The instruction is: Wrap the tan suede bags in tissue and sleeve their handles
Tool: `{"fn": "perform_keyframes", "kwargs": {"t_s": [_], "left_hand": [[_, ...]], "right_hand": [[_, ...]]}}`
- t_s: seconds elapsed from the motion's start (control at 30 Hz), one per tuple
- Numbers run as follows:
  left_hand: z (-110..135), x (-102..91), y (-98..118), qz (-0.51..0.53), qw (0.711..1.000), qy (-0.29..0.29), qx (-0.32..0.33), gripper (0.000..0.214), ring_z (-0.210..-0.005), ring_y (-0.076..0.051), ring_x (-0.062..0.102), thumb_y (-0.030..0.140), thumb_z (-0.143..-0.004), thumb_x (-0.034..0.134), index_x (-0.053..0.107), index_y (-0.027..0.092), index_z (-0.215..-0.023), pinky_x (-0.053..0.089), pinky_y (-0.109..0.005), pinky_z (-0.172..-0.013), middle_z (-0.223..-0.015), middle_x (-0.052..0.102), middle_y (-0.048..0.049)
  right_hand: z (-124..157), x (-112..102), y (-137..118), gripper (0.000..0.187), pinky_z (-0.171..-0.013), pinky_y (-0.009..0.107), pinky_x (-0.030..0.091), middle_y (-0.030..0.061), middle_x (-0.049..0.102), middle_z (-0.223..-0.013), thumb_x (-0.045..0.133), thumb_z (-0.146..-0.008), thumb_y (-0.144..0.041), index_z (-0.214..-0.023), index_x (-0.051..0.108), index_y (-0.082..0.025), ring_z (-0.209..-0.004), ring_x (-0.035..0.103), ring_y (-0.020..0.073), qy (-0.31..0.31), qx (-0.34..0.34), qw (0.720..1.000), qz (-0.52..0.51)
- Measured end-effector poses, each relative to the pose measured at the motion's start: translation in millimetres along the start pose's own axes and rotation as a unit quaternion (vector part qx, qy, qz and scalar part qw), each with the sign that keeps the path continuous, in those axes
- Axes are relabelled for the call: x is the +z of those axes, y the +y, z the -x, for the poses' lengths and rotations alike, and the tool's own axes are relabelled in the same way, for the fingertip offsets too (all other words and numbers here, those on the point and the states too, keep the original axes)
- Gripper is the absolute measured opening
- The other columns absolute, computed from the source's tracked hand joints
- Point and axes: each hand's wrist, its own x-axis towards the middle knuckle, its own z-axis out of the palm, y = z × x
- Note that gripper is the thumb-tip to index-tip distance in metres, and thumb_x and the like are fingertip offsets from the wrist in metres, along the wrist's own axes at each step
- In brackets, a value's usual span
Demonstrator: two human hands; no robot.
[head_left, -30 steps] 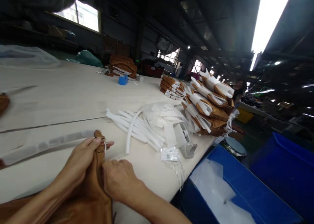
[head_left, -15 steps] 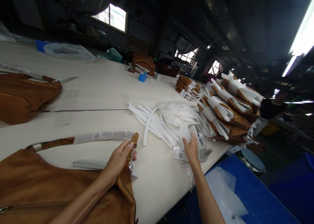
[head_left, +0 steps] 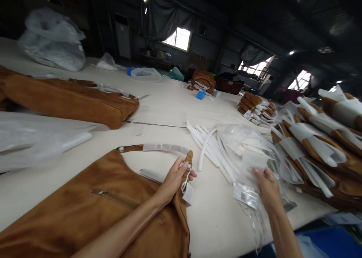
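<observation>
Left hand (head_left: pixel 173 178) grips the handbag (head_left: pixel 79 201) by its strap tab (head_left: pixel 190 157), centre; right hand (head_left: pixel 267 188), finger closure indeterminable, meets a translucent sheet (head_left: pixel 253 162), lower right, apparently a pickup calling for a pinch.

Brown bag (head_left: pixel 76 194) matt, leather-lk w/ shiny metal zip pull (head_left: pixel 102 192), strap wrap (head_left: pixel 161 148) semi-clear plastic, tabletop (head_left: pixel 161 111) smooth & matt.
</observation>
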Motion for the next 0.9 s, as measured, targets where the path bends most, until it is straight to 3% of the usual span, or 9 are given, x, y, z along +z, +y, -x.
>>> {"fn": "perform_keyframes", "kwargs": {"t_s": [0.1,0.23,0.3,0.37,0.47,0.6,0.73,0.8,0.9], "left_hand": [[0.9,-0.4,-0.6,0.005,1.0,0.006,0.013,0.044,-0.066,-0.013,0.062,0.061,-0.082,0.06,0.052,0.022,-0.101,0.04,-0.016,-0.044,-0.086,0.067,-0.0028],[1.6,-1.1,-0.9,-0.011,1.0,0.018,0.007,0.044,-0.073,-0.016,0.066,0.062,-0.082,0.06,0.056,0.022,-0.1,0.047,-0.02,-0.05,-0.09,0.064,-0.0036],[1.2,-2.7,-1.1,-0.044,0.998,0.039,0.026,0.047,-0.092,-0.021,0.067,0.062,-0.081,0.06,0.061,0.022,-0.105,0.055,-0.026,-0.064,-0.118,0.061,-0.01],[0.2,-5.8,-1.2,-0.093,0.993,0.056,0.047,0.048,-0.118,-0.027,0.059,0.063,-0.081,0.059,0.065,0.022,-0.106,0.055,-0.034,-0.087,-0.148,0.041,-0.0118],[-2.4,-12.0,-1.2,-0.155,0.986,0.051,0.043,0.048,-0.141,-0.032,0.037,0.062,-0.083,0.057,0.068,0.023,-0.109,0.039,-0.041,-0.111,-0.161,0.022,-0.0095],[-4.9,-16.9,-0.8,-0.154,0.986,0.042,0.037,0.05,-0.138,-0.036,0.039,0.063,-0.082,0.06,0.07,0.023,-0.11,0.04,-0.043,-0.107,-0.157,0.034,-0.0114],[-2.2,-13.4,2.5,-0.052,0.998,-0.014,0.012,0.053,-0.088,-0.025,0.064,0.06,-0.08,0.066,0.068,0.019,-0.114,0.051,-0.032,-0.073,-0.103,0.068,-0.0109],[0.0,-10.5,4.9,0.001,1.0,-0.027,0.008,0.053,-0.064,-0.017,0.058,0.058,-0.08,0.068,0.068,0.016,-0.113,0.046,-0.025,-0.058,-0.079,0.065,-0.0041],[1.5,-7.7,7.0,0.038,0.999,-0.018,0.012,0.048,-0.053,-0.011,0.049,0.056,-0.078,0.07,0.07,0.015,-0.103,0.04,-0.021,-0.051,-0.068,0.06,0.0003]], "right_hand": [[11.8,6.3,-23.7,0.045,-0.056,0.026,0.047,0.0022,0.065,-0.078,0.08,-0.061,-0.046,-0.094,0.064,-0.018,-0.065,0.058,0.0172,-0.156,0.079,0.982,-0.071],[20.0,50.9,-45.4,0.032,-0.049,0.023,0.037,-0.0006,0.06,-0.064,0.073,-0.069,-0.045,-0.076,0.062,-0.016,-0.054,0.051,0.0127,-0.392,0.097,0.915,0.021],[19.0,82.6,-49.1,0.029,-0.047,0.021,0.032,-0.0031,0.055,-0.057,0.073,-0.068,-0.041,-0.066,0.059,-0.016,-0.05,0.045,0.01,-0.462,0.079,0.881,0.063],[16.4,112.6,-50.8,0.027,-0.046,0.021,0.029,-0.0047,0.052,-0.053,0.076,-0.064,-0.036,-0.062,0.059,-0.016,-0.048,0.041,0.0087,-0.511,0.069,0.853,0.075],[12.3,144.3,-54.7,0.024,-0.048,0.022,0.032,-0.0049,0.055,-0.053,0.079,-0.061,-0.034,-0.065,0.064,-0.016,-0.05,0.045,0.0099,-0.549,0.064,0.832,0.051],[8.1,159.6,-64.9,0.025,-0.053,0.024,0.037,-0.0033,0.061,-0.058,0.08,-0.061,-0.036,-0.073,0.07,-0.017,-0.056,0.054,0.0135,-0.583,0.06,0.81,0.014],[8.7,158.6,-70.3,0.032,-0.055,0.024,0.04,-0.0023,0.065,-0.062,0.084,-0.06,-0.039,-0.079,0.073,-0.017,-0.059,0.057,0.0147,-0.591,0.066,0.804,-0.022],[12.1,152.3,-65.8,0.035,-0.055,0.023,0.041,-0.0013,0.067,-0.066,0.086,-0.06,-0.04,-0.083,0.072,-0.017,-0.059,0.058,0.0142,-0.578,0.081,0.81,-0.054],[22.3,136.2,-48.0,0.039,-0.059,0.022,0.045,0.0012,0.07,-0.075,0.088,-0.06,-0.037,-0.089,0.072,-0.016,-0.061,0.061,0.0127,-0.529,0.139,0.825,-0.141]]}}
